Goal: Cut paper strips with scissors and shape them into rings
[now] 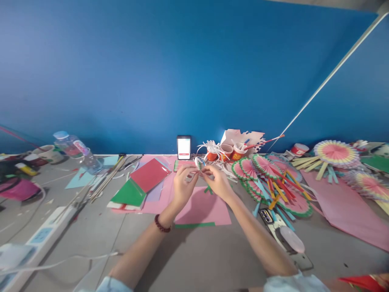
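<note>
Fingertips of both hands meet in a pinch above the pink paper sheet (220, 213). My left hand (183, 185), with a dark bead bracelet (162, 225) at the wrist, is closed at the thumb and fingers. Opposite it, my right hand (219, 183) is pinched too. What lies between the fingertips is too small to make out; a pale curled piece (199, 163) shows just beyond them. Below the right hand, a small green paper piece (208, 190) rests on the pink sheet. Along its near edge runs a green strip (194, 225).
A lit phone (184, 148) leans on the blue wall. Red and green paper (150, 175), sticks (107, 178) and a plastic bottle (79, 148) are left. Paper cups (238, 151), pleated paper fans (267, 166) and another phone (275, 227) are right. A power strip (42, 239) lies front left.
</note>
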`<state>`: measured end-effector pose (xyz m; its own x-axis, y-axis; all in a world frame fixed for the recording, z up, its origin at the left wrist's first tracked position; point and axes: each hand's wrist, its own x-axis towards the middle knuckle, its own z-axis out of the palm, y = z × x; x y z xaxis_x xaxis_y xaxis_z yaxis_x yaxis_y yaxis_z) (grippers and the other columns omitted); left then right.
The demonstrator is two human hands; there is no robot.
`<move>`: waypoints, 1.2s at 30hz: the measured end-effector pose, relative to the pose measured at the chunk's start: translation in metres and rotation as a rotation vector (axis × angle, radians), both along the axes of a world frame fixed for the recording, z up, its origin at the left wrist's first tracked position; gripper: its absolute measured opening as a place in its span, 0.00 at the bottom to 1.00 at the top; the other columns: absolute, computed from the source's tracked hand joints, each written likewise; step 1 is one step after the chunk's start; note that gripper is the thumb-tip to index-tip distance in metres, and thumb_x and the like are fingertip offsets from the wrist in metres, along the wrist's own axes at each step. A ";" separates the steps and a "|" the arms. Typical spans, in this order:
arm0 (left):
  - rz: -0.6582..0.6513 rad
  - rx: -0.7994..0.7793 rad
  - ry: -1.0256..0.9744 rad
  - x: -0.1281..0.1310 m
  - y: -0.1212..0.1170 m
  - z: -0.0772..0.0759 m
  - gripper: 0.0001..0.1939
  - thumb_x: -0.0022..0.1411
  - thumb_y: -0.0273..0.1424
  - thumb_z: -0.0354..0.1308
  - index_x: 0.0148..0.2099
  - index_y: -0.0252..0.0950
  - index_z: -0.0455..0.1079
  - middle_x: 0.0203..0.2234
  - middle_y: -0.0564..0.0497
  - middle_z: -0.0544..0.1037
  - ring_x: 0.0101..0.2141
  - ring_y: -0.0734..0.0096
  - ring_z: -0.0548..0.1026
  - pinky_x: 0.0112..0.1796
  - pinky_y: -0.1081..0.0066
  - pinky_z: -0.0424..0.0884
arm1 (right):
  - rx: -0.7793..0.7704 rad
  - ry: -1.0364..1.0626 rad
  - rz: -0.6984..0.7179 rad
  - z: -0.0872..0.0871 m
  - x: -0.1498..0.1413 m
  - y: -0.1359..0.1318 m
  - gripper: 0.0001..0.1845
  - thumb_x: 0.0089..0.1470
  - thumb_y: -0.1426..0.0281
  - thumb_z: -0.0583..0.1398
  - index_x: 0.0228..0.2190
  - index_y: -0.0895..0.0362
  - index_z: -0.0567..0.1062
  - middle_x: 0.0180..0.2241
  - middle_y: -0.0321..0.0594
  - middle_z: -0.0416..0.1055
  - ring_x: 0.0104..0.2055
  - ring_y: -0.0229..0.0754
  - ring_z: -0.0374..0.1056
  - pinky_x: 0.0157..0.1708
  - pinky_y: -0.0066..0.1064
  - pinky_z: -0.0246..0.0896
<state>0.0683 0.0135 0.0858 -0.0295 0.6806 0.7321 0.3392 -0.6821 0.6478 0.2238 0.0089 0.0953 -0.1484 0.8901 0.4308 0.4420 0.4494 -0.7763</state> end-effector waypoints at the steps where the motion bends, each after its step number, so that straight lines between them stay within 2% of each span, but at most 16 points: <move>1: -0.006 -0.012 0.014 0.000 -0.001 0.000 0.04 0.60 0.29 0.57 0.34 0.37 0.72 0.34 0.48 0.77 0.35 0.69 0.75 0.30 0.72 0.73 | -0.002 -0.001 -0.003 0.000 0.000 0.000 0.09 0.54 0.69 0.57 0.39 0.54 0.71 0.33 0.39 0.77 0.37 0.44 0.75 0.36 0.32 0.67; 4: -0.018 -0.059 0.070 0.001 -0.005 -0.001 0.03 0.60 0.28 0.56 0.35 0.38 0.72 0.32 0.50 0.78 0.33 0.70 0.75 0.32 0.72 0.72 | 0.006 -0.035 -0.030 0.002 0.002 -0.001 0.15 0.54 0.71 0.56 0.45 0.52 0.69 0.33 0.39 0.77 0.38 0.44 0.75 0.38 0.33 0.67; 6: -0.028 -0.062 0.104 0.002 -0.007 -0.003 0.04 0.61 0.28 0.55 0.37 0.38 0.72 0.31 0.51 0.78 0.33 0.70 0.75 0.33 0.71 0.72 | 0.012 -0.066 -0.054 0.002 0.003 0.000 0.16 0.55 0.71 0.56 0.46 0.51 0.69 0.34 0.38 0.77 0.39 0.45 0.75 0.39 0.34 0.66; 11: -0.007 0.023 0.175 0.001 -0.005 -0.010 0.05 0.62 0.27 0.54 0.37 0.39 0.71 0.31 0.51 0.79 0.32 0.70 0.75 0.32 0.72 0.71 | 0.012 -0.121 -0.062 -0.004 0.005 0.004 0.07 0.56 0.69 0.55 0.36 0.53 0.72 0.31 0.38 0.76 0.34 0.43 0.74 0.35 0.32 0.66; 16: 0.079 0.105 0.299 0.002 -0.003 -0.009 0.06 0.62 0.27 0.53 0.39 0.39 0.71 0.34 0.49 0.78 0.36 0.68 0.75 0.38 0.70 0.70 | -0.004 -0.035 -0.074 -0.005 0.012 0.010 0.07 0.56 0.65 0.55 0.32 0.54 0.72 0.28 0.38 0.74 0.30 0.43 0.73 0.34 0.34 0.67; 19: 0.064 -0.058 0.442 0.005 -0.004 -0.012 0.07 0.62 0.29 0.53 0.39 0.38 0.72 0.35 0.48 0.77 0.34 0.68 0.75 0.32 0.73 0.69 | -0.063 0.131 -0.124 -0.003 0.021 0.015 0.11 0.53 0.60 0.57 0.31 0.54 0.70 0.28 0.39 0.74 0.27 0.43 0.73 0.31 0.34 0.69; 22: -0.095 -0.330 0.731 0.009 -0.004 -0.024 0.05 0.60 0.31 0.57 0.35 0.39 0.73 0.32 0.49 0.76 0.29 0.69 0.75 0.26 0.74 0.64 | -0.181 0.327 -0.139 0.000 0.029 0.019 0.16 0.49 0.55 0.61 0.30 0.55 0.68 0.26 0.40 0.74 0.24 0.42 0.72 0.25 0.33 0.69; 24: -0.168 -0.415 0.861 0.011 -0.003 -0.037 0.07 0.60 0.30 0.56 0.32 0.39 0.74 0.31 0.49 0.76 0.27 0.69 0.74 0.26 0.74 0.63 | -0.247 0.433 -0.128 0.001 0.033 0.021 0.18 0.45 0.54 0.63 0.29 0.55 0.68 0.26 0.39 0.74 0.23 0.41 0.71 0.24 0.33 0.69; 27: -0.174 -0.407 0.886 0.012 -0.001 -0.053 0.11 0.63 0.28 0.51 0.33 0.38 0.75 0.33 0.48 0.75 0.29 0.69 0.74 0.27 0.73 0.62 | -0.285 0.522 -0.110 0.004 0.036 0.021 0.18 0.44 0.56 0.65 0.30 0.55 0.69 0.25 0.37 0.74 0.23 0.39 0.70 0.24 0.32 0.70; 29: -0.166 -0.409 0.882 0.013 -0.001 -0.059 0.12 0.62 0.26 0.50 0.33 0.38 0.75 0.33 0.47 0.75 0.29 0.69 0.73 0.28 0.73 0.62 | -0.285 0.536 -0.110 0.006 0.036 0.021 0.18 0.44 0.56 0.66 0.30 0.56 0.69 0.24 0.37 0.74 0.22 0.38 0.70 0.24 0.31 0.69; 36: -0.170 -0.428 0.886 0.013 -0.002 -0.052 0.14 0.61 0.24 0.49 0.33 0.38 0.77 0.34 0.47 0.76 0.31 0.68 0.73 0.31 0.71 0.65 | -0.277 0.504 -0.138 0.006 0.036 0.021 0.20 0.42 0.54 0.66 0.29 0.55 0.69 0.25 0.38 0.75 0.22 0.40 0.70 0.24 0.33 0.69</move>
